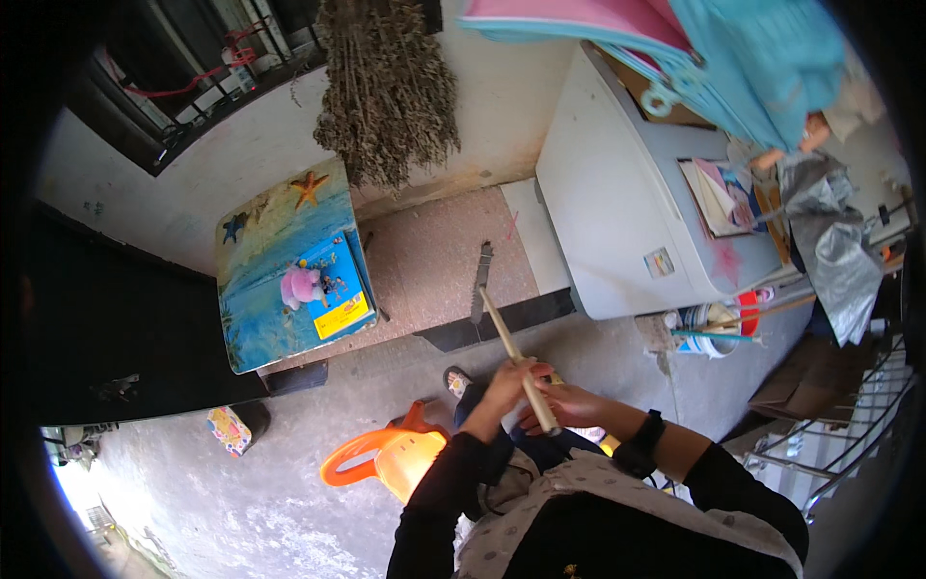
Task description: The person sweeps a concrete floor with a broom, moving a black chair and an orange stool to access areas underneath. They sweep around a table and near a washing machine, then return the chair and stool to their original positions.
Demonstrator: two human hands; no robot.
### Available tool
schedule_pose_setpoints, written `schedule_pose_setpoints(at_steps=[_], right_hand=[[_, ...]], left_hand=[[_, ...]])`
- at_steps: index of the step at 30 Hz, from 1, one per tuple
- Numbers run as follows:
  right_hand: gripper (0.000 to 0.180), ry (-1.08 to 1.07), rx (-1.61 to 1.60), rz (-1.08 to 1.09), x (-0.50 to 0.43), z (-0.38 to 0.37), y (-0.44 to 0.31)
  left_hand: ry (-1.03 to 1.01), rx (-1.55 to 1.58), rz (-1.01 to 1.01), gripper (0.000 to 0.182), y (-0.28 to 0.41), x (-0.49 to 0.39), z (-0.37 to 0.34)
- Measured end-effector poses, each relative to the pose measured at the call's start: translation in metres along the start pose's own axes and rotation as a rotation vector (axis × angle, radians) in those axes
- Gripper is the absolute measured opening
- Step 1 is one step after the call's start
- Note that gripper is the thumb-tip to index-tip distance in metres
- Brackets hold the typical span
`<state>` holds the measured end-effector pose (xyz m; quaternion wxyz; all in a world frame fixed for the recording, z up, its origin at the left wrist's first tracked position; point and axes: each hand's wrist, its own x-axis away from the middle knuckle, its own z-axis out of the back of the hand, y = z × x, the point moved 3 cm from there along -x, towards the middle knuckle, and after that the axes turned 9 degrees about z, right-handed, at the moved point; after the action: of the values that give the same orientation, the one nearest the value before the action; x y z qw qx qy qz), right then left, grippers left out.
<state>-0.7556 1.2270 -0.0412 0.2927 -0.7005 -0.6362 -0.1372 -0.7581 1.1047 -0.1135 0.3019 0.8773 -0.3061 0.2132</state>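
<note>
A long pale rod, perhaps wood or bamboo, slants from the stone ledge down towards my body. My left hand is closed round its lower half. Just to the right, my right hand holds the rod near its lower end, its fingers partly hidden behind it. The far tip of the rod meets a narrow dark grey strip with a jagged edge, on the ledge; whether it is joined to the rod I cannot tell.
A folding table top at left bears a blue book and a pink plush toy. An orange plastic chair stands by my left arm. Dried plants hang above. At right are a white cabinet-like appliance and buckets.
</note>
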Motion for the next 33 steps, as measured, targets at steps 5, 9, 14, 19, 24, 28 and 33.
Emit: schedule_pose_setpoints(at_steps=[5,9,14,19,24,28,33], right_hand=[[0.017,0.456,0.124,0.165,-0.03,-0.003,-0.054],[0.013,0.747,0.599,0.259,-0.019,0.041,-0.114],[0.015,0.906,0.958,0.225,-0.067,0.099,-0.214],[0.018,0.953,0.859,0.269,-0.167,0.17,-0.326],[0.016,1.035,0.836,0.202,-0.274,0.237,-0.411],[0.013,0.834,1.167,0.02,-0.327,0.274,-0.412],[0.011,0.927,1.247,-0.08,-0.243,0.25,-0.391]], left_hand=[[0.104,-0.406,-0.038,0.045,0.026,-0.022,-0.006],[0.044,-0.232,0.037,0.048,0.029,-0.027,0.04],[0.358,-0.331,0.068,0.034,0.0,-0.017,0.162],[0.556,-0.771,-0.317,0.027,-0.039,0.022,0.233],[1.095,-0.061,0.192,0.026,-0.097,0.043,0.241],[1.413,-0.523,0.212,0.028,-0.1,0.003,0.229],[1.309,-0.483,0.266,0.029,-0.109,-0.057,0.218]])
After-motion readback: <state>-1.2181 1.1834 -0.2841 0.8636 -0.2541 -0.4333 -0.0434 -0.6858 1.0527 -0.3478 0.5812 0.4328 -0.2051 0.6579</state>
